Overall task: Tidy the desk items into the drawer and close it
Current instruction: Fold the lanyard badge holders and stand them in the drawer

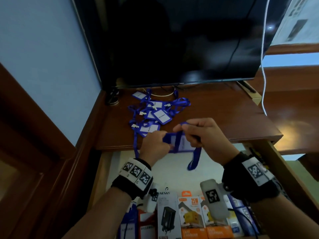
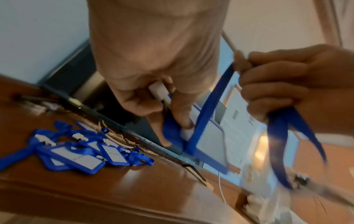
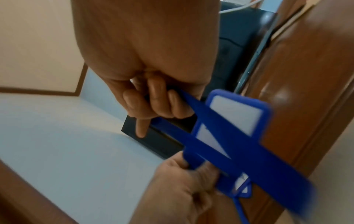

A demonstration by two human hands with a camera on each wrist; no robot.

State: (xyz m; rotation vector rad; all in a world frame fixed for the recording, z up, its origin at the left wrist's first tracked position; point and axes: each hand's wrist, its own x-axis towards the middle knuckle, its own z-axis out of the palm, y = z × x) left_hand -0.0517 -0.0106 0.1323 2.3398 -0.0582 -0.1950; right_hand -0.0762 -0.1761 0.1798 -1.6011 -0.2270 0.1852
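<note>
Both hands hold one blue ID badge holder (image 1: 181, 144) above the desk's front edge, over the open drawer (image 1: 174, 169). My left hand (image 1: 155, 144) pinches the holder (image 2: 208, 136) by its white clip end. My right hand (image 1: 198, 133) grips its blue lanyard (image 1: 194, 161), which crosses the holder (image 3: 237, 115) and hangs in a loop over the drawer. A pile of more blue badge holders with lanyards (image 1: 153, 114) lies on the brown desk (image 1: 224, 114) behind my hands, also in the left wrist view (image 2: 80, 153).
A dark monitor (image 1: 172, 40) stands at the back of the desk, with a white cable (image 1: 264, 66) hanging at its right. Boxed chargers (image 1: 191, 216) fill the drawer's near end. A blue wall rises on the left.
</note>
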